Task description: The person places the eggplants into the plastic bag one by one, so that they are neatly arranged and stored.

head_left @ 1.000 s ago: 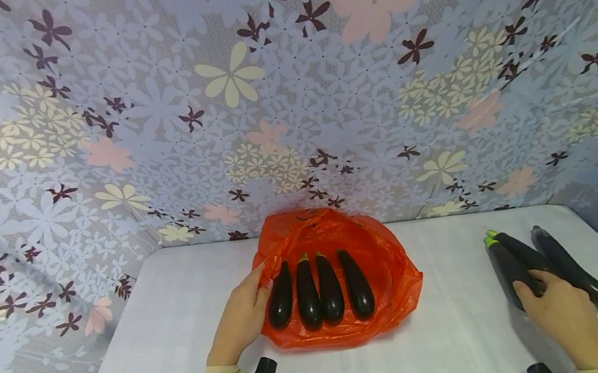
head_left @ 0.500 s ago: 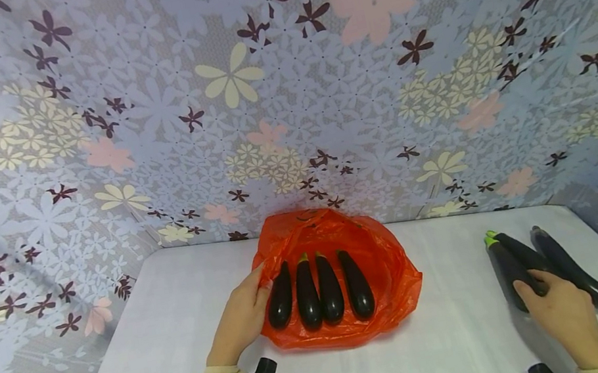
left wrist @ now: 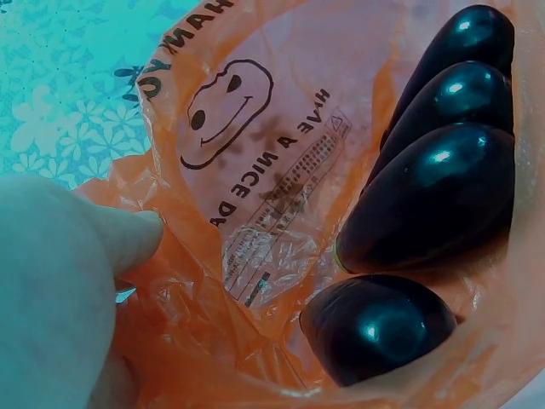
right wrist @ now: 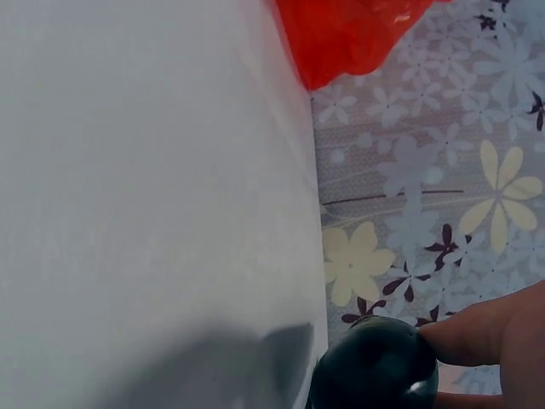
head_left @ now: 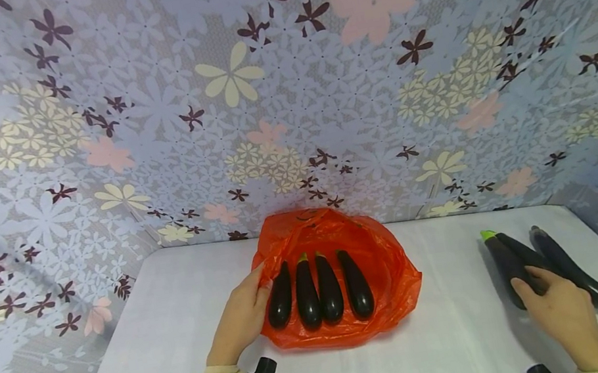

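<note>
My left hand (head_left: 242, 316) pinches the left rim of a red plastic bag (head_left: 398, 292). Several dark eggplants (head_left: 308, 298) lie side by side inside it. In the left wrist view the thumb presses on the crumpled bag edge (left wrist: 183, 290), beside the rounded eggplant ends (left wrist: 434, 196). Over at the right, my right hand (head_left: 564, 310) grips a green-tipped eggplant (head_left: 502, 260) by its lower end. Just right of it lies a second eggplant (head_left: 520, 249), partly covered by the hand, then a third (head_left: 579, 278). The right wrist view shows the held eggplant's round end (right wrist: 375, 366) against the fingers.
A white cloth covers the table (head_left: 463, 331). Behind and at both sides stands a flower-patterned wall covering (head_left: 292, 114). The bag sits close to the back edge, its mouth facing me.
The eggplant in my right hand has shifted slightly, its green tip moving a little left and upward. My left hand and the bag stay in place.
</note>
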`<state>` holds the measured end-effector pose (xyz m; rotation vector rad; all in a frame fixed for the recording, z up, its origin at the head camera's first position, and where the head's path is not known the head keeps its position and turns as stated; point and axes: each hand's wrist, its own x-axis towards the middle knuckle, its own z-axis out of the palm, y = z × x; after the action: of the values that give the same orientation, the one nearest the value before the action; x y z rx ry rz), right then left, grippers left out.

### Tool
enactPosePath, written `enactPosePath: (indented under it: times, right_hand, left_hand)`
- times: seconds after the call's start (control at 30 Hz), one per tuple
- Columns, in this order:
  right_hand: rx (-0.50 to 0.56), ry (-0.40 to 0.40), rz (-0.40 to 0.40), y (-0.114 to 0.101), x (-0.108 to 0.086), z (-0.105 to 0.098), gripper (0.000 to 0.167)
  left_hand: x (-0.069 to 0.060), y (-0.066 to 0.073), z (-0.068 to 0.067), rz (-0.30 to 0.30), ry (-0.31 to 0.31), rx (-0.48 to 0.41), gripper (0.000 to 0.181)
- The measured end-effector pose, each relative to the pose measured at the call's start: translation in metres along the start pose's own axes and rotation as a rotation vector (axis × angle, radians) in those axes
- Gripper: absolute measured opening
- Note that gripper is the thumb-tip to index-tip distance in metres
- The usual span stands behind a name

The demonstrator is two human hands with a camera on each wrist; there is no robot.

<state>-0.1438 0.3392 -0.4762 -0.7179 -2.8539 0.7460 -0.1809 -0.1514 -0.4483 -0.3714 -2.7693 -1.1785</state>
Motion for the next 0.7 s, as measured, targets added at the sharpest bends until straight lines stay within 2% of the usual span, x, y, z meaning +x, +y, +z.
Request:
enactPosePath:
  times: [0.2,0.7]
  right_hand:
    - [0.023,0.024,-0.036,-0.009,-0.008,-0.002,0.061]
    - [0.082,0.07,-0.106,-0.031,-0.038,-0.004,0.059]
  left_hand:
    - [0.0,0.0,-0.001,-0.009,-0.006,-0.005,0.049]
    - [-0.002,-0.002,0.001,0.019,-0.007,0.01,0.049]
